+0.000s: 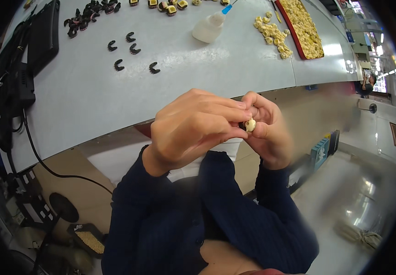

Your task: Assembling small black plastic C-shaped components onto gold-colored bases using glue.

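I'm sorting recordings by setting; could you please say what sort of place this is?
Probably a small-parts workshop, judging by the red tray of yellowish pieces, the curved black pieces and the blue-topped bottle.

1. From here I see a smooth grey tabletop [184, 75], glossy in patches, with a seam crossing it toward the right.
2. Five black C-shaped pieces [134, 50] lie on it, spaced apart.
3. Behind them, toward the far left, sits a loose heap of black pieces [85, 18].
4. Along the far edge, small cream-and-black pieces [171, 8] form a rough row.
5. A whitish squeeze bottle [207, 30] with a blue tip sits near the middle.
6. Rightward, pale yellow pieces [271, 33] are scattered beside a red tray [292, 34] full of similar ones.
7. A flat black panel [44, 36] occupies the left end.
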`<state>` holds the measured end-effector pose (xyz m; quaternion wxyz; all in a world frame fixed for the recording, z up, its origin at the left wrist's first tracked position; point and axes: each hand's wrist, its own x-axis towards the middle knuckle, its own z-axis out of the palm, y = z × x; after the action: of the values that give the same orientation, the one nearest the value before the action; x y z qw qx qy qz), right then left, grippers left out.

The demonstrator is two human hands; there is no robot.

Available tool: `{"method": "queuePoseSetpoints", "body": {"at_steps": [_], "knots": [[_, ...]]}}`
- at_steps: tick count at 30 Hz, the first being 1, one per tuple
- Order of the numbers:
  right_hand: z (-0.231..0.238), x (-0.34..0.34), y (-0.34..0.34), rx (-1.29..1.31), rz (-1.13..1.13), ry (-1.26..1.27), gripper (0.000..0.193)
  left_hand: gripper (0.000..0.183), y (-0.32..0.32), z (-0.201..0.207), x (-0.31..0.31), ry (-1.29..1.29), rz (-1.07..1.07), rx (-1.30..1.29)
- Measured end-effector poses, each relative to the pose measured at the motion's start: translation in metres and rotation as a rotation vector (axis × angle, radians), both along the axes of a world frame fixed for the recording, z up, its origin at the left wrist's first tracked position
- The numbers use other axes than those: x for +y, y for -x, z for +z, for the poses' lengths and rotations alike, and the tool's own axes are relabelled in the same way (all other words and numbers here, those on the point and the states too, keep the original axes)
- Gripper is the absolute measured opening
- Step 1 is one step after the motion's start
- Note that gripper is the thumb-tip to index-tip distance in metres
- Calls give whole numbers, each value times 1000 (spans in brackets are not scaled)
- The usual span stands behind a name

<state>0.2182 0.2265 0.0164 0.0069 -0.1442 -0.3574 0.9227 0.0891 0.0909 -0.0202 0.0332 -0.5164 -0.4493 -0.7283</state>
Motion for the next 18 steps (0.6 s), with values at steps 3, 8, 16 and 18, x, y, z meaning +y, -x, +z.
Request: {"method": "queuePoseSetpoints", "body": {"at_steps": [3, 8, 16, 18], "knots": [[-2, -3, 3, 25, -20, 15, 41, 32, 0, 2, -4, 68, -5, -58], [2, -4, 6, -47, -36, -198, 47, 33, 3, -1, -9, 187, 12, -43], [2, -5, 9, -68, -24, -447, 21, 26, 6, -9, -9, 144, 63, -6], [6, -8, 9, -141, -54, -434, 12, 26, 6, -9, -10, 144, 66, -28]]}}
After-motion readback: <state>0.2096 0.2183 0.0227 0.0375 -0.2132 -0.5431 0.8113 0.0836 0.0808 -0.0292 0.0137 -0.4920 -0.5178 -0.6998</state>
